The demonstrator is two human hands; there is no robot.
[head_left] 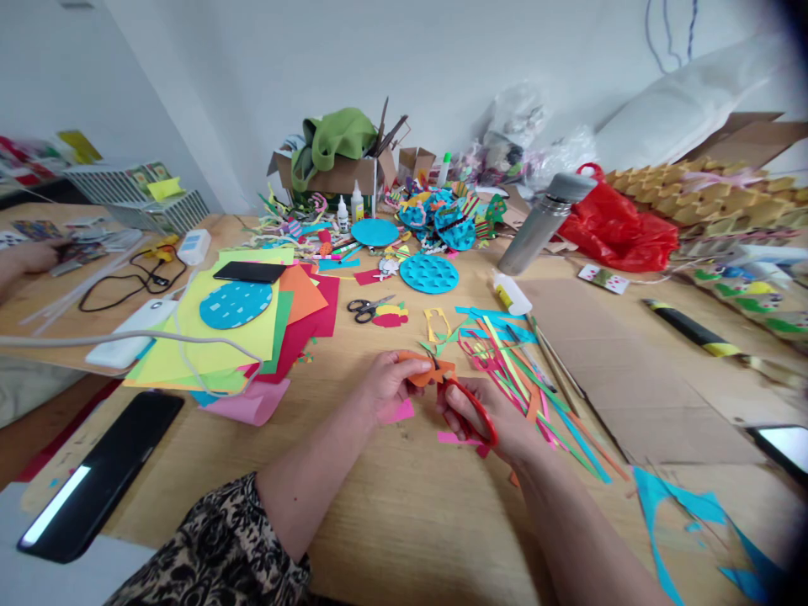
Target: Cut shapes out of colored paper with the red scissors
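Observation:
Over the middle of the table, my left hand (392,383) is closed on a small piece of orange paper (426,370). My right hand (483,412) grips red-handled scissors (475,414), whose blades meet the paper's edge. Pink paper scraps (397,411) lie on the wood beneath my hands. Just beyond them are a yellow paper cutout (437,323) and a red and yellow cutout (391,316), beside black-handled scissors (369,308). To the right of my right hand spreads a heap of coloured paper strips (514,362).
Stacked coloured paper (220,337) with a blue disc and phone lies left. A large phone (101,475) rests front left. Cardboard (606,379) covers the right side. A steel bottle (543,223) stands behind. Another person's hand (34,255) shows far left.

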